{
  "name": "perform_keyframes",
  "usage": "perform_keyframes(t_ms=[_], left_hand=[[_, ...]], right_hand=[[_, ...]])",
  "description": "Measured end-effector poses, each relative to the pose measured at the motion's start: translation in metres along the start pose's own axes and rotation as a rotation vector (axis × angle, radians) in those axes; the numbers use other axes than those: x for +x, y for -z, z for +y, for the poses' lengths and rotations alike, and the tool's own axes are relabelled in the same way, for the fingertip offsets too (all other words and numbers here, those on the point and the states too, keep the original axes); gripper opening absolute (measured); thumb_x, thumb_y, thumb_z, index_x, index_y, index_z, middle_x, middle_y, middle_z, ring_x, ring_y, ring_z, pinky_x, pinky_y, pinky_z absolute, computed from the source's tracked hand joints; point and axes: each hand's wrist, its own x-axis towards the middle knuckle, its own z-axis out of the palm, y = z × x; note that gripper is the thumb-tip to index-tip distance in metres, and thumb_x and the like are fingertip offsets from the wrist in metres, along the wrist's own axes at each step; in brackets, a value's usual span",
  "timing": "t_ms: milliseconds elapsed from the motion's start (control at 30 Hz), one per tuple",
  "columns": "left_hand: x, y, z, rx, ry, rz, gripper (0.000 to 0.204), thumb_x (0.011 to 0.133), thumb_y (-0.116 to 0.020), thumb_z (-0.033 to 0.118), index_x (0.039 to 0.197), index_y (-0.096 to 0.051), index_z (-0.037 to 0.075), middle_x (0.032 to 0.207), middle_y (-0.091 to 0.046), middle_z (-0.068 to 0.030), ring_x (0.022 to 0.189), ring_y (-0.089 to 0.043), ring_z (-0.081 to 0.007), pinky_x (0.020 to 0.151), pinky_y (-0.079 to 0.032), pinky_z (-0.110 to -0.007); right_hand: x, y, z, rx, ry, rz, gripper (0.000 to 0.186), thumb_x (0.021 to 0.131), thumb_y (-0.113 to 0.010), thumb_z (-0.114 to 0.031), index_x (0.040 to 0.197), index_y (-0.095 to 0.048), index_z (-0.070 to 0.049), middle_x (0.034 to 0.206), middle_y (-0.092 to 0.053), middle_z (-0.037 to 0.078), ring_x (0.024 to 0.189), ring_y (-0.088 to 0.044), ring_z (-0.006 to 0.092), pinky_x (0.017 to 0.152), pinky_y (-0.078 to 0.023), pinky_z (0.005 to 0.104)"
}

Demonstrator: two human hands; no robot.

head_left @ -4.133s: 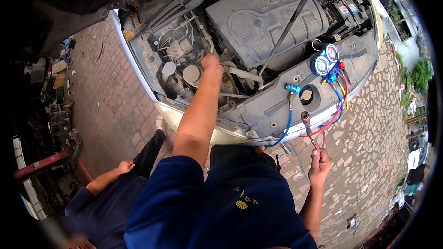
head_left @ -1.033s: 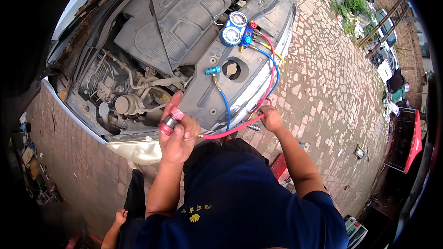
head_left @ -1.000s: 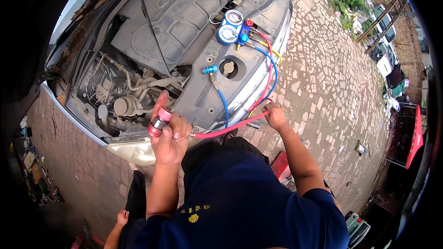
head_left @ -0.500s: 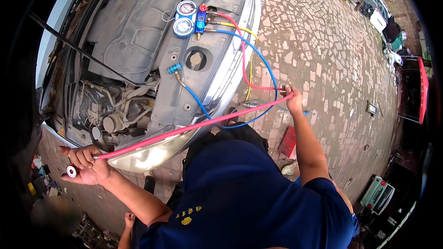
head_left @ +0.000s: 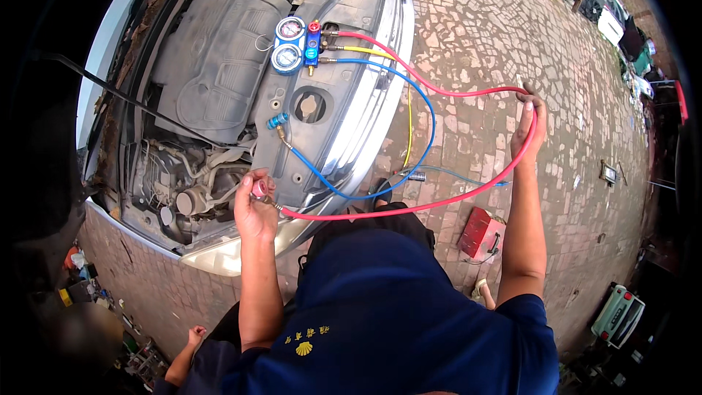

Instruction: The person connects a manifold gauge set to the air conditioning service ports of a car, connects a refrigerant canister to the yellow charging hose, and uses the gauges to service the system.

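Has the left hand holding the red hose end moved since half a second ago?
Yes. The left hand with the red hose end has come in from beyond the car's corner to the engine bay edge.

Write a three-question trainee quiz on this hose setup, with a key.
1. Multiple choice: which hose do both hands hold? A blue, B red, C yellow.
2. True or false: the manifold gauge set lies on the paving.
3. Fill in: the left hand grips the red hose's ___ end.

Key: 1 B, the red hose runs from the left hand to the right hand. 2 False, it sits at the car's front panel. 3 Coupler.
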Motion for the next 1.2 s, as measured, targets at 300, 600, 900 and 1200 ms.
perform_keyframes(t_ms=[300, 600, 900, 1200], left_hand=[[0.012, -0.027, 0.025, -0.220, -0.139, 0.016, 0.058, 0.102, -0.057, 0.064, 0.110, -0.067, 0.007, 0.075, -0.045, 0.0013, 0.068, -0.042, -0.0136, 0.065, -0.037, -0.033], [-0.008, 0.030, 0.110, -0.502, -0.117, -0.112, 0.060, 0.102, -0.055, 0.065, 0.101, -0.067, 0.006, 0.073, -0.049, 0.0003, 0.064, -0.041, -0.0149, 0.062, -0.036, -0.030], [-0.041, 0.061, 0.066, -0.933, 0.097, -0.269, 0.055, 0.105, -0.054, 0.058, 0.103, -0.064, 0.004, 0.073, -0.046, 0.0004, 0.064, -0.042, -0.0139, 0.062, -0.036, -0.031], [-0.032, 0.070, 0.087, -0.640, -0.085, -0.013, 0.061, 0.107, -0.045, 0.059, 0.124, -0.062, 0.002, 0.098, -0.066, -0.0099, 0.094, -0.064, -0.0241, 0.086, -0.050, -0.038]], right_hand=[[0.014, 0.043, -0.100, -0.179, 0.153, -0.564, 0.013, 0.091, -0.074, -0.010, 0.091, -0.065, -0.001, 0.093, -0.071, 0.013, 0.081, -0.066, 0.0259, 0.080, -0.052, 0.0385], [-0.014, 0.012, -0.131, -0.590, 0.271, -1.291, 0.062, 0.071, -0.080, -0.002, 0.131, -0.066, -0.004, 0.124, -0.071, 0.017, 0.106, -0.070, 0.0367, 0.095, -0.055, 0.0472], [-0.077, -0.101, -0.234, 0.315, 0.380, -1.575, 0.074, 0.080, -0.084, -0.037, 0.140, -0.059, 0.000, 0.141, -0.062, 0.022, 0.136, -0.055, 0.0420, 0.114, -0.043, 0.0476], [-0.223, -0.208, -0.259, 0.538, -0.138, -1.814, 0.041, 0.109, -0.055, -0.039, 0.101, -0.067, 0.000, 0.081, -0.067, 0.012, 0.075, -0.061, 0.0314, 0.074, -0.051, 0.0406]])
